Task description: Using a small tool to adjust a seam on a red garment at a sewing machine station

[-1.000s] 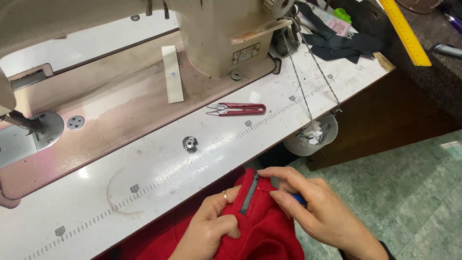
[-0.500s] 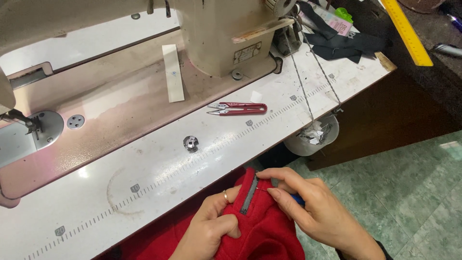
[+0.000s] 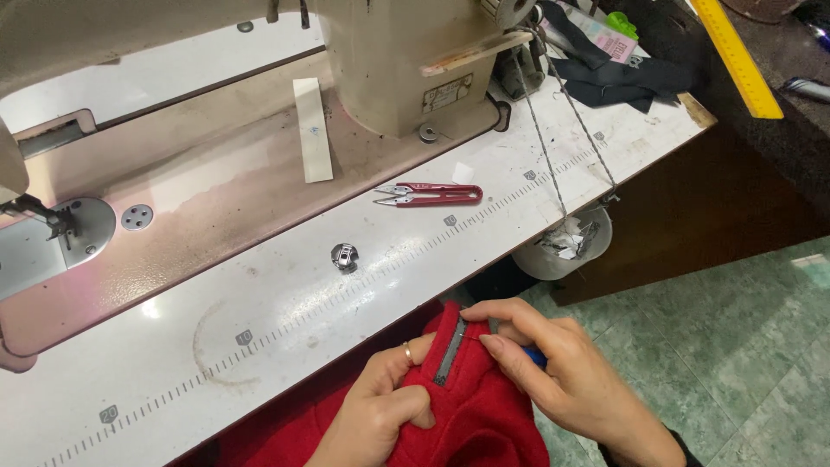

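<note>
1. Red fleece fabric (image 3: 484,424) with a short grey zipper strip (image 3: 450,353) sits at the near edge of the white counter (image 3: 259,303), below the small round metal bobbin case (image 3: 344,257).
2. Left hand (image 3: 380,406), gold ring on it: fingers curled, pinching the fabric just left of the zipper.
3. Right hand (image 3: 562,372): fingertips pressed together on the fabric edge right of the zipper; something blue shows under the fingers, can't tell what.
4. Red-handled thread snips (image 3: 432,194) lie beyond the bobbin case, near the beige sewing machine base (image 3: 406,78).
5. Yellow ruler (image 3: 735,56) is far right of the machine.
</note>
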